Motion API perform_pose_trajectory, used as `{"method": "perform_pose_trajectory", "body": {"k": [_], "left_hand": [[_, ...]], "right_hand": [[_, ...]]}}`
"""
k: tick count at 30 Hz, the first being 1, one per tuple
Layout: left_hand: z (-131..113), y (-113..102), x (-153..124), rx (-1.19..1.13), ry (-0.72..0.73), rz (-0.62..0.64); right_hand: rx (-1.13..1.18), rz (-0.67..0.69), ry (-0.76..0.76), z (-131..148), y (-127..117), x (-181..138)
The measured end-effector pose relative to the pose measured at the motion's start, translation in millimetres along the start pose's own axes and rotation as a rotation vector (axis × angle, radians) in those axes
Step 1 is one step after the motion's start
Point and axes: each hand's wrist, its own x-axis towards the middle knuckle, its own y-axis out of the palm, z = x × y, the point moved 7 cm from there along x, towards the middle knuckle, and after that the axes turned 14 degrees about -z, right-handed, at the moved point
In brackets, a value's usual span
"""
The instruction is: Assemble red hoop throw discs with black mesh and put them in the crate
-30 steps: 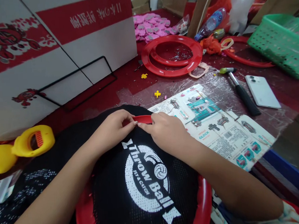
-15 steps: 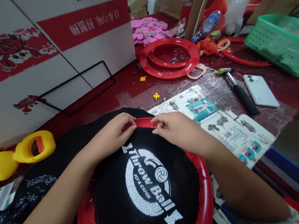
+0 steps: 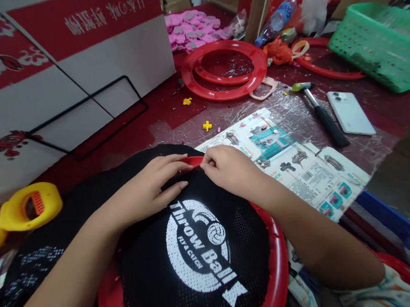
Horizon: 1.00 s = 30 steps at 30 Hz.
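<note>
Yellow toy: farthest left, well apart from both hands.
Left hand: holding nothing in a grip; fingers loosely extended, thumb spread away from them, palm side down over the black cloth, fingertips beside the left end of the bare strip.
Black cloth: directly under and between the hands, lying over the red ring; its lettering slopes from upper left to lower right.
Bare strip: a short stretch of the ring's far rim, just past the cloth's edge, its long axis running left to right between the fingertips.
Right hand: thumb and forefinger appear pinched on the cloth's far edge, at the strip's right end; nearer to that edge than the left thumb.
Printed card: beyond the right forearm.
</note>
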Motion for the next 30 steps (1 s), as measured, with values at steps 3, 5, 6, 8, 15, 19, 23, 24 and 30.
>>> {"method": "perform_pose_trajectory", "body": {"k": [3, 5, 6, 8, 15, 19, 23, 24, 30], "left_hand": [[3.2, 0.0, 2.1, 0.000, -0.055, -0.027], [6.7, 0.9, 4.7, -0.004, -0.114, -0.049], [7.9, 1.3, 6.5, -0.013, -0.139, -0.060], [9.3, 2.4, 10.5, -0.047, -0.188, -0.068], [13.3, 0.5, 25.4, -0.054, -0.321, -0.030], [15.2, -0.3, 28.1, -0.031, -0.378, -0.070], [14.2, 1.2, 27.0, 0.011, -0.383, -0.119], [13.4, 1.8, 26.9, 0.017, -0.373, -0.126], [11.3, 4.1, 29.1, 0.063, -0.328, -0.165]], "right_hand": [[-0.026, -0.023, 0.000, -1.6, 1.2, 1.5], [-0.021, -0.025, -0.009, -1.7, 1.3, 2.1], [-0.014, -0.023, -0.014, -1.4, 1.1, 2.3], [0.002, -0.016, -0.019, -1.0, 0.6, 2.6], [0.025, 0.000, -0.045, -0.3, 3.7, 2.8], [-0.001, -0.036, -0.057, -0.5, 3.9, 1.6], [-0.057, -0.063, -0.040, -1.4, 3.8, 0.0], [-0.069, -0.068, -0.036, -1.5, 3.9, -0.4], [-0.108, -0.092, 0.005, -2.9, 3.8, -1.6]]}}
